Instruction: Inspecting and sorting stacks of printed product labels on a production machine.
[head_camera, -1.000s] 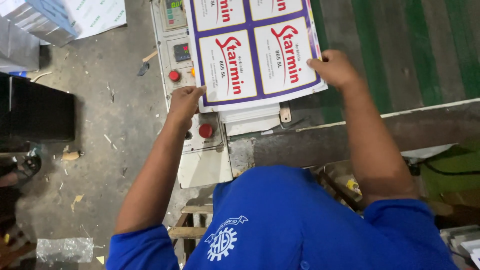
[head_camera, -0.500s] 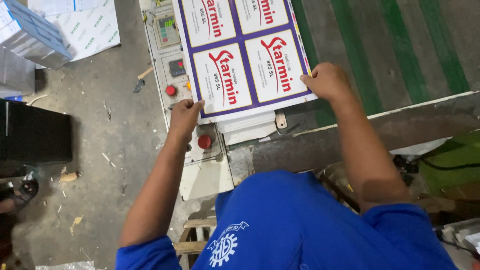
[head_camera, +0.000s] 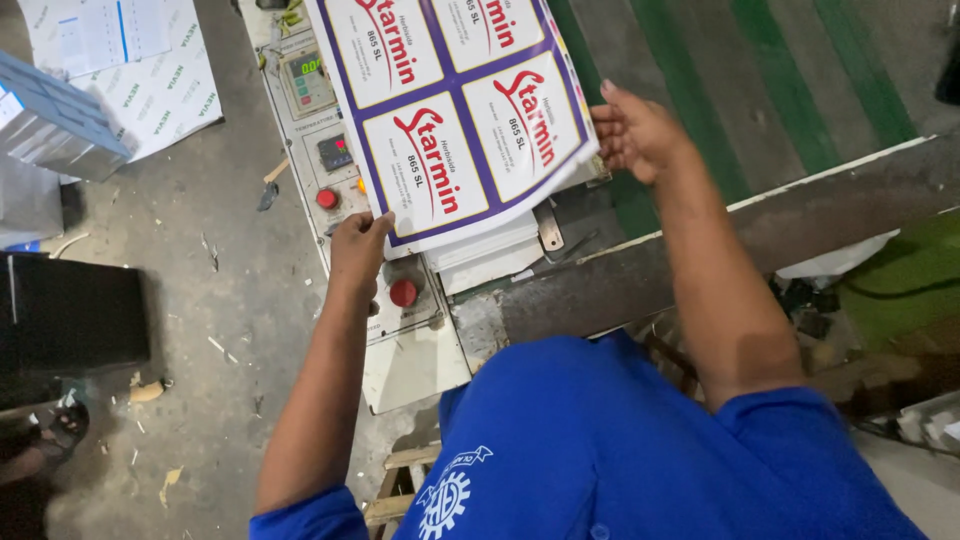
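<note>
Nearest the camera a blue shirt (head_camera: 600, 450) with a white gear emblem fills the lower frame, and from it two bare arms are stretched forward over a machine. The left hand (head_camera: 358, 250) is seen closed around the near left corner of a large printed sheet (head_camera: 460, 110), thumb on top and fingers tucked beneath, so that the corner is pinched. The right hand (head_camera: 632, 130) is set against the sheet's right edge with fingers loosely curled and partly spread; whether that edge is truly gripped or only steadied cannot be told. The sheet, white with rounded label panels outlined in purple and lettered in red, is held between the two hands and raised slightly above a small stack of plain white sheets (head_camera: 490, 255) lying just under its near edge. It may be judged that the sheet has been picked up and squared but has not yet been laid down or fed in; the placing seems left to be done. Beneath the left hand a cream control panel (head_camera: 400, 340) is visible, with a red round button (head_camera: 403, 292) just beside the wrist, a smaller red button (head_camera: 327, 198) farther up, and two small displays beyond. To the right, a worn table edge and green-striped belting (head_camera: 780, 90) are seen. On the concrete floor at the far left, a pile of printed cartons (head_camera: 120, 70) is spread well apart from the hands.
</note>
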